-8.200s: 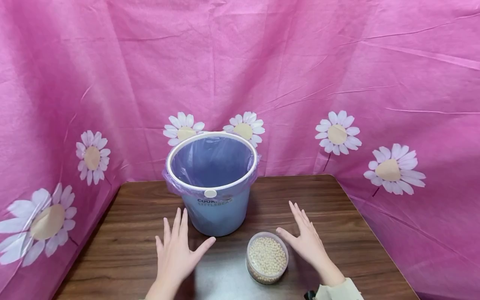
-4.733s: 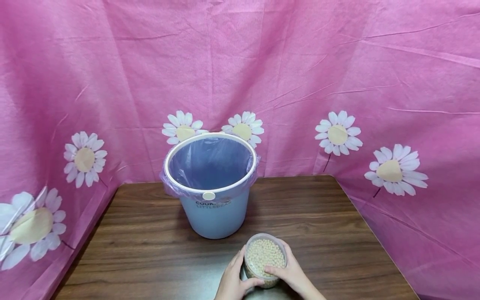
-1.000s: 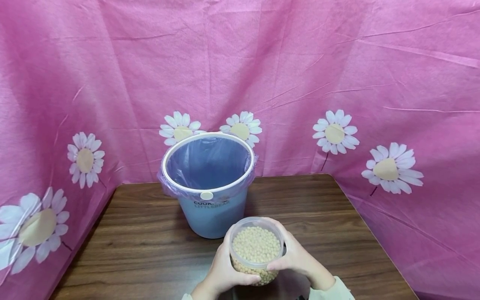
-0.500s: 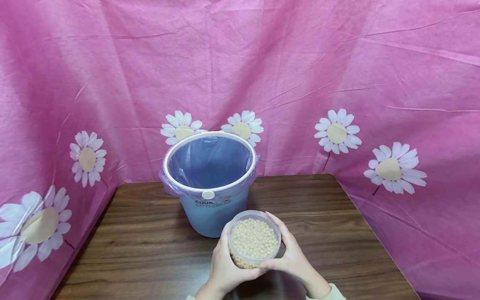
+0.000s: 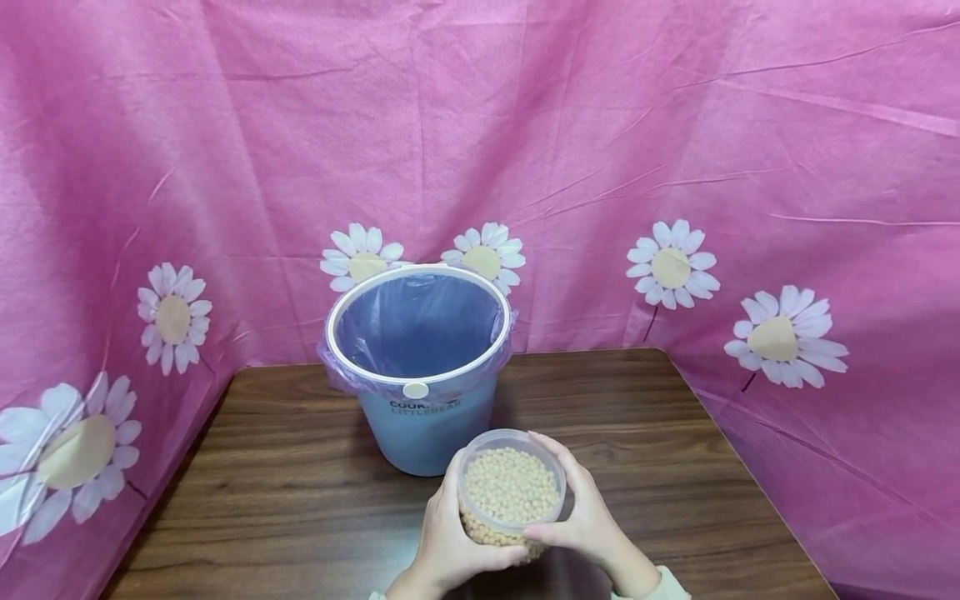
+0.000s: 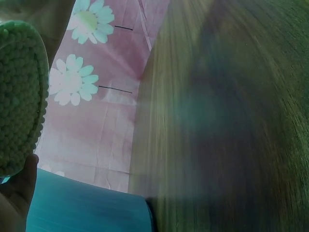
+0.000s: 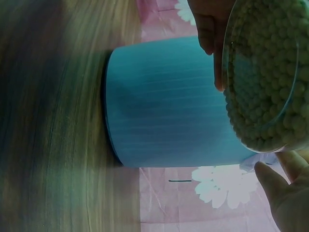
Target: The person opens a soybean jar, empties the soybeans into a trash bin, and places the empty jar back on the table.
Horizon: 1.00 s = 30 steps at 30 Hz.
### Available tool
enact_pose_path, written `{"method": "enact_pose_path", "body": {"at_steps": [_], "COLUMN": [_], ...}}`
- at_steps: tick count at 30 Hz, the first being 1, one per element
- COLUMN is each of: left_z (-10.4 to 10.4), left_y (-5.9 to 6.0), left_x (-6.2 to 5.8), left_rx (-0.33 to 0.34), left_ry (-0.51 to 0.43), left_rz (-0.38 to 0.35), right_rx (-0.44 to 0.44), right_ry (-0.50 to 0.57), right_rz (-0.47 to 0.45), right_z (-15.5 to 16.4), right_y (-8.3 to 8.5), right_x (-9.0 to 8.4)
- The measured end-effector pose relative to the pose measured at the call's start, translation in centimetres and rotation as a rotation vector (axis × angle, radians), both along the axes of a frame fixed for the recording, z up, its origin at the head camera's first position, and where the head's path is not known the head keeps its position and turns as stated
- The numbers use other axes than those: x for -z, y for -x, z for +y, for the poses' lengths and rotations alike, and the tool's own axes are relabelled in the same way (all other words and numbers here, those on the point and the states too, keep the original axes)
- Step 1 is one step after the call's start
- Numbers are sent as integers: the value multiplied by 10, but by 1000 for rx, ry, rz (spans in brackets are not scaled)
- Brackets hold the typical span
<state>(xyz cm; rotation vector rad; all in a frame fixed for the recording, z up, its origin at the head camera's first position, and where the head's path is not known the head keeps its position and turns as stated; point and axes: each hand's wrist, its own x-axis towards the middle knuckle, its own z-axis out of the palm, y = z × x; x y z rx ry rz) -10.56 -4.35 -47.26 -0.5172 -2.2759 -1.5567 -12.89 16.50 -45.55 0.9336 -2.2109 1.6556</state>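
Between my two hands is a clear round plastic tub full of pale beans that look like soybeans. My left hand curls round its left side, with the thumb along the front. From the right, my right hand grips it, thumb on the near rim and fingers round the far side. In the right wrist view the tub is up off the table, its rounded base showing. Just behind it in the head view stands a blue bucket with a white rim and a thin purple bag liner folded over its edge.
A brown wood-grain table bears the bucket. Pink cloth printed with white daisies hangs round the back and both sides. Inside the bucket, only the liner shows.
Both hands were spread apart at first, then closed round the tub on the table and lifted it towards the bucket. In the last second it rose slightly, then dipped back.
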Motion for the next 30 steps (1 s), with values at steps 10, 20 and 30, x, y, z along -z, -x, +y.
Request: {"method": "enact_pose_path", "body": {"at_steps": [10, 20, 30], "left_z": [-4, -2, -7], "left_y": [2, 1, 0], "left_x": [4, 6, -1], "left_rx": [30, -50, -161], "left_ry": [-20, 13, 100], "left_rz": [55, 94, 185], "right_rx": [0, 71, 163], "right_ry": [50, 75, 117], "right_rz": [40, 5, -33], "right_z": [-6, -12, -13], "right_y": [0, -4, -9], "right_x": [1, 1, -4]}}
